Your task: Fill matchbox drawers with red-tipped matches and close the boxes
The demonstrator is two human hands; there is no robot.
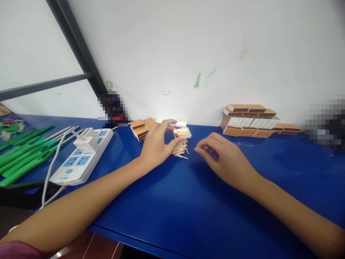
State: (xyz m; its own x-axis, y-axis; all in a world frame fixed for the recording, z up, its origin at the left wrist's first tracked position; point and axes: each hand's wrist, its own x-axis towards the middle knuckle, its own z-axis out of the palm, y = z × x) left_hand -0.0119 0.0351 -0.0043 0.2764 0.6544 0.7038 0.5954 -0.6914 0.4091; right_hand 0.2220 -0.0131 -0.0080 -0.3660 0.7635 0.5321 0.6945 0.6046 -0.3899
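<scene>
- The person's left hand is resting on the blue tabletop, loosely arched and gripping nothing. Its thumb is lying against the loose pile of matches and its forefinger is reaching toward the wall.
- The right hand is hovering just right of the pile with its fingertips drawn together in a pinch. I cannot tell whether a match is sitting between them.
- The open matchbox tray is lying just behind the pile, touching its far edge and showing red heads inside.
- To my eye the work is gathering matches beside that tray, and it is going best if the left hand is steadying the pile while the right is picking.
- The matches are lying roughly parallel, so I would be taking a few at a time with all the heads pointing one way.
- A light pinch is looking wise here, since a stray sweep of the left wrist could be scattering the pile across the tabletop.
- A small stack of matchboxes is sitting by the left hand, and a larger stack is leaning on the wall well to the right.
- A power strip and some green tools are lying off to the left, well apart from the matches.
</scene>
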